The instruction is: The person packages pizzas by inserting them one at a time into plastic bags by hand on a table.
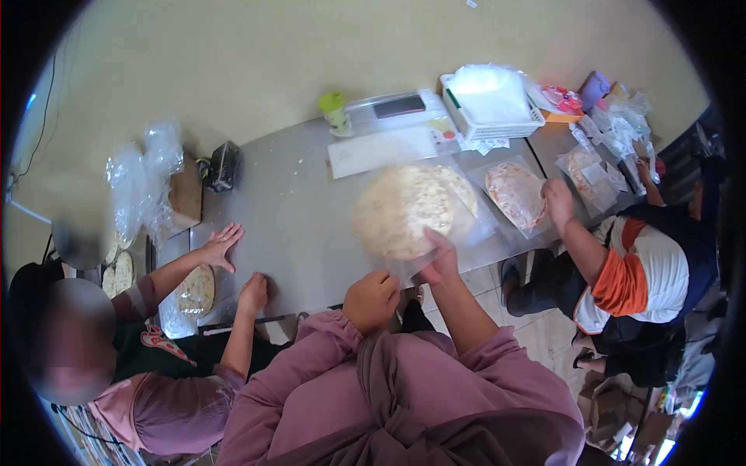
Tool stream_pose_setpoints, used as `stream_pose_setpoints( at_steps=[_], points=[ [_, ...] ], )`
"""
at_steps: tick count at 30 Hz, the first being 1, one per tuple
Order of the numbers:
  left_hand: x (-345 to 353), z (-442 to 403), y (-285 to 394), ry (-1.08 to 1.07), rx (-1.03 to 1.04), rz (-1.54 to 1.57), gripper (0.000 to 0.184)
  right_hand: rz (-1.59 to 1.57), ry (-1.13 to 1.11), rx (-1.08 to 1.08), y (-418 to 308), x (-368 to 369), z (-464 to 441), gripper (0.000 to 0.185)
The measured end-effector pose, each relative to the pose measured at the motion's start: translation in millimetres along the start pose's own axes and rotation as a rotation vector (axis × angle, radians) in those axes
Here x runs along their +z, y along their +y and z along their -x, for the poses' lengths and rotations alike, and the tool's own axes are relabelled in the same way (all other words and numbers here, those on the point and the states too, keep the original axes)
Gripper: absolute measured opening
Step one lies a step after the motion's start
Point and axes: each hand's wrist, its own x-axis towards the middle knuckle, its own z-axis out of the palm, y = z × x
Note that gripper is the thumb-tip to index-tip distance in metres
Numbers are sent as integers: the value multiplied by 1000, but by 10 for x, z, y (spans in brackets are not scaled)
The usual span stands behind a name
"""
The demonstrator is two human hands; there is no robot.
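Note:
A round, pale, browned pizza crust [400,213], blurred by motion, is above the table in front of me. My right hand [440,258] grips its near right edge, thumb on top. Close by, my left hand [373,301] is closed in a fist at the table's front edge; what its fingers hold is hidden. Clear plastic shows around the crust and near my fingers. Behind the crust's right side, part of another flat bread [460,190] lies on the plastic.
On the grey table [280,202] are a white board [381,153], a green-lidded cup [334,113], a phone [399,106] and a white basket [497,120]. A co-worker's hand [557,203] touches a bagged pizza [515,194] at right. Another co-worker's hand [221,247] rests at left.

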Motion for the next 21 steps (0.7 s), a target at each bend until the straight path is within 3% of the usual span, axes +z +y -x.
stream_pose_setpoints(
  at_steps=[3,6,8,9,11,13,15,17,19,21],
  points=[
    [169,-347,-21,6,25,-32,7,-25,47,-165,-392,-55,-19,37],
    [392,-594,-112,-43,31,-72,7,-43,89,-150,-661,-383,-103,33],
    [500,-696,-169,-83,39,-94,7,120,185,34,-852,-573,-95,32],
    [541,-716,-175,-128,19,-67,8,112,186,27,-1001,-532,-52,32],
    [586,-697,-171,-197,-5,-41,8,690,290,296,-1311,-430,187,30],
    [595,-778,-193,-338,-53,-16,10,1317,255,475,-1659,-341,307,25],
    [594,-891,-210,-406,-73,-6,11,1674,247,610,-2181,-163,294,21],
    [559,-927,-200,-470,-106,16,13,1738,178,435,-2492,131,125,20],
    [473,-991,-211,-669,-171,159,17,1986,140,73,-2717,200,-251,21],
    [420,-1032,-240,-712,-240,197,19,1974,279,-299,-2824,323,-758,23]
  ],
)
